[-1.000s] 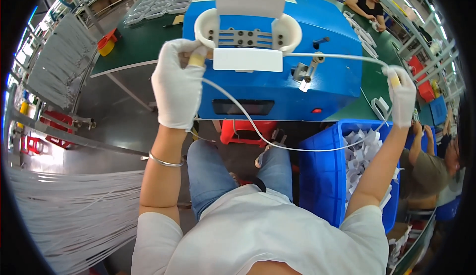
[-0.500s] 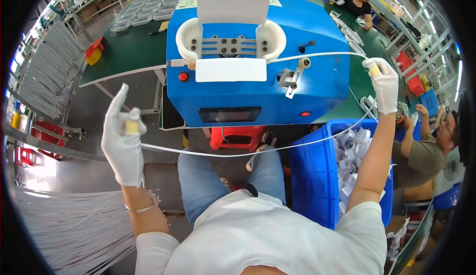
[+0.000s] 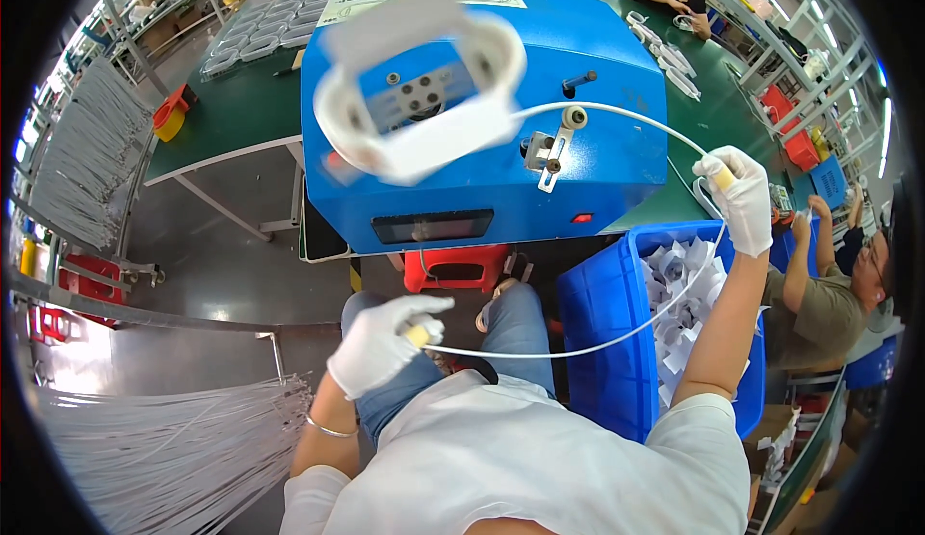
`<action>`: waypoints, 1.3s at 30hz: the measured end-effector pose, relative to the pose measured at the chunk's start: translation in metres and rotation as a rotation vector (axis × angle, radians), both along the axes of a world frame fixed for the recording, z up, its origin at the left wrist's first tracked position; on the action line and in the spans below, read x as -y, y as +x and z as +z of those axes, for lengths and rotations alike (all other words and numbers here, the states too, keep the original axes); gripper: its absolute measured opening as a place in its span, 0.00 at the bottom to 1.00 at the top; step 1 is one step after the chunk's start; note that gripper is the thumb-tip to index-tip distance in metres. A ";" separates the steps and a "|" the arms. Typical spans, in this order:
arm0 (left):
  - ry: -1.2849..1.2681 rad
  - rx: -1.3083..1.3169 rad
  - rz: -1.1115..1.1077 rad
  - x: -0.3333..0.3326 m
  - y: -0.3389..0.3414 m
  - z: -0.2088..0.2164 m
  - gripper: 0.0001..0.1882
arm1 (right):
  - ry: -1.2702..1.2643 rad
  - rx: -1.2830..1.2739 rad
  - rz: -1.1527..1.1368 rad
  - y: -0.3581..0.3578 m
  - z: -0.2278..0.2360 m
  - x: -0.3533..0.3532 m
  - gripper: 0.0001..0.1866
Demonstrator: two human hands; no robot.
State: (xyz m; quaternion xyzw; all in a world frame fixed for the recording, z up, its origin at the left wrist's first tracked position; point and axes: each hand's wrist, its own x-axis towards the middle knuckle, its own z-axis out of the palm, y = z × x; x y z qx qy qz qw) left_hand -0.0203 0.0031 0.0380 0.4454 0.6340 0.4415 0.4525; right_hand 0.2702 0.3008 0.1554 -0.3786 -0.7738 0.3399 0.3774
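Both my hands wear white gloves. My left hand [image 3: 383, 342] pinches the end of a long white cable [image 3: 578, 350] just above my lap. The cable sags past the blue bin, rises to my right hand [image 3: 740, 198], which grips it at the right of the machine, then arcs back over a small roller guide [image 3: 574, 117]. The blue winding machine [image 3: 482, 111] stands in front of me. Its white spool plate [image 3: 419, 96] looks blurred, as if spinning.
A blue bin [image 3: 617, 342] of white paper pieces stands at my right knee. Bundles of white cables [image 3: 164, 448] hang at lower left. A red stool [image 3: 453, 270] is under the green table [image 3: 241, 116]. Another person [image 3: 829, 284] sits at the right; more people work at the far end.
My left hand has dropped from the spool down past the machine's left side to my lap, drawing the cable end with it. The spool plate has begun to blur. My right hand stays put.
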 end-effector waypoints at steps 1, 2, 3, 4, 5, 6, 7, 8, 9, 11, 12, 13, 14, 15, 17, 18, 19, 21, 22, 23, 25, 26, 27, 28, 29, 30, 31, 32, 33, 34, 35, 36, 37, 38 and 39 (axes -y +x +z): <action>0.080 0.004 -0.045 -0.002 0.006 -0.009 0.18 | -0.072 0.018 0.004 -0.001 0.004 0.005 0.11; -0.007 0.136 -0.073 -0.002 0.010 -0.012 0.18 | -0.144 0.036 0.009 -0.003 0.006 0.009 0.12; -0.086 0.179 -0.093 -0.003 0.015 -0.012 0.18 | -0.146 0.034 0.009 -0.006 0.005 0.011 0.12; -0.164 0.223 -0.113 -0.005 0.020 -0.009 0.17 | -0.172 0.013 0.035 -0.009 0.003 0.012 0.12; -0.045 0.265 -0.182 -0.004 0.021 -0.027 0.17 | -0.198 -0.009 0.057 -0.009 0.003 0.015 0.12; -0.045 0.262 -0.188 -0.004 0.023 -0.038 0.17 | -0.234 -0.044 0.056 -0.008 0.003 0.014 0.13; -0.084 0.292 -0.196 -0.007 0.027 -0.042 0.17 | -0.237 -0.047 0.054 -0.009 0.002 0.015 0.13; -0.123 0.322 -0.203 -0.010 0.031 -0.046 0.16 | -0.282 -0.071 0.091 -0.013 0.001 0.017 0.13; -0.090 0.253 -0.202 -0.012 0.037 -0.051 0.17 | -0.327 -0.094 0.128 -0.019 0.001 0.021 0.13; -0.088 0.225 -0.200 -0.012 0.036 -0.067 0.17 | -0.312 -0.097 0.141 -0.032 0.004 0.030 0.11; -0.079 0.203 -0.198 -0.012 0.035 -0.074 0.17 | -0.344 -0.121 0.168 -0.036 0.006 0.028 0.10; -0.083 0.197 -0.203 -0.012 0.033 -0.077 0.17 | -0.315 -0.063 0.184 -0.041 0.008 0.030 0.08; -0.148 0.174 -0.191 -0.011 0.030 -0.080 0.18 | -0.317 -0.070 0.179 -0.046 0.008 0.030 0.08; -0.212 0.149 -0.178 -0.010 0.028 -0.081 0.19 | -0.293 -0.077 0.196 -0.049 0.009 0.029 0.08; -0.230 0.121 -0.185 -0.007 0.028 -0.082 0.19 | -0.275 -0.080 0.258 -0.050 0.010 0.023 0.09; -0.247 0.098 -0.186 -0.006 0.028 -0.082 0.19 | -0.274 -0.084 0.254 -0.051 0.010 0.025 0.09; -0.248 0.096 -0.188 -0.006 0.028 -0.081 0.19 | -0.297 -0.071 0.238 -0.056 0.011 0.029 0.09; -0.202 0.004 -0.239 -0.007 0.029 -0.079 0.18 | -0.278 -0.128 0.240 -0.063 0.011 0.036 0.11; -0.203 0.003 -0.239 -0.008 0.030 -0.079 0.18 | -0.279 -0.129 0.241 -0.066 0.011 0.038 0.11; -0.194 -0.026 -0.266 -0.010 0.031 -0.079 0.18 | -0.295 -0.122 0.231 -0.068 0.011 0.039 0.11; -0.183 -0.054 -0.297 -0.017 0.035 -0.076 0.18 | -0.308 -0.112 0.217 -0.068 0.008 0.038 0.11; -0.190 -0.062 -0.358 -0.023 0.036 -0.071 0.18 | -0.295 -0.141 0.250 -0.067 0.004 0.036 0.11; -0.196 -0.070 -0.419 -0.028 0.038 -0.067 0.18 | -0.282 -0.169 0.283 -0.066 0.002 0.035 0.11; -0.196 -0.071 -0.418 -0.033 0.040 -0.063 0.18 | -0.283 -0.171 0.285 -0.067 0.004 0.036 0.11; -0.134 -0.057 -0.445 -0.037 0.043 -0.060 0.18 | -0.301 -0.139 0.263 -0.071 0.007 0.040 0.11; -0.072 -0.044 -0.472 -0.042 0.044 -0.056 0.18 | -0.318 -0.108 0.241 -0.074 0.008 0.044 0.11; -0.071 -0.045 -0.472 -0.048 0.045 -0.047 0.18 | -0.238 -0.185 0.259 -0.077 0.008 0.048 0.12; -0.062 -0.028 -0.518 -0.053 0.046 -0.034 0.18 | -0.237 -0.187 0.261 -0.078 0.008 0.049 0.12; -0.052 -0.012 -0.563 -0.058 0.045 -0.022 0.19 | -0.288 -0.194 0.286 -0.079 0.009 0.050 0.12; -0.050 -0.016 -0.557 -0.062 0.043 -0.008 0.19 | -0.338 -0.202 0.313 -0.080 0.009 0.051 0.13; -0.024 -0.059 -0.573 -0.065 0.040 0.005 0.19 | -0.352 -0.126 0.294 -0.087 0.014 0.059 0.14; 0.003 -0.102 -0.587 -0.068 0.038 0.016 0.20 | -0.351 -0.128 0.299 -0.093 0.016 0.063 0.14; 0.144 -0.228 -0.584 -0.068 0.031 0.026 0.21 | -0.303 -0.144 0.297 -0.099 0.018 0.066 0.14; 0.199 -0.370 -0.623 -0.068 0.023 0.041 0.22 | -0.254 -0.161 0.287 -0.102 0.019 0.066 0.14; 0.254 -0.512 -0.657 -0.067 0.012 0.060 0.23 | -0.160 -0.093 0.244 -0.103 0.019 0.064 0.11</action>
